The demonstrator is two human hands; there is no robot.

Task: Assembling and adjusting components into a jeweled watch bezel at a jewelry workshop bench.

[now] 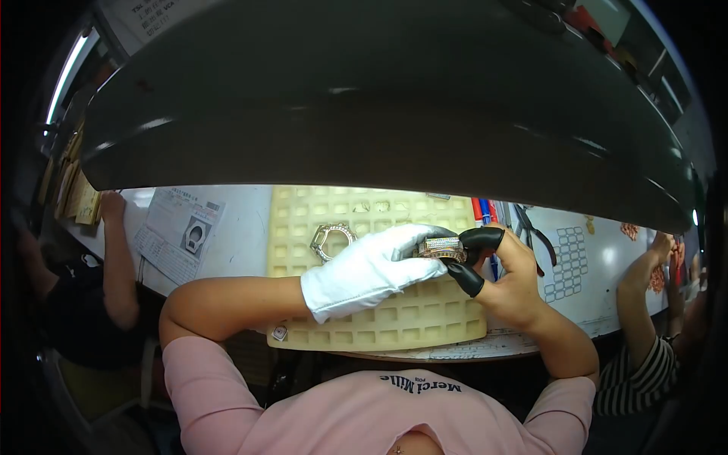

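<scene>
Over the middle of a pale yellow tray [288, 292] with square pockets, I hold a silver and gold watch case [442, 247] set with rows of small bright stones. My left hand [364, 269], in a white glove, has thumb and fingers closed on its left side. My right hand [509, 277] wears black finger cots on thumb and forefinger, which grip the right side. A second stone-set watch case [312, 244], an open frame with angled corners, lies on the tray left of my gloved fingers. Part of the held case is hidden by my fingers.
A large dark lamp hood [379, 114] spans above the tray. Right of it lie red and blue pens [477, 208], black-handled pliers [543, 246] and a grid sheet [567, 265]. A printed sheet [167, 243] lies left. Co-workers' arms [117, 258] are at both sides.
</scene>
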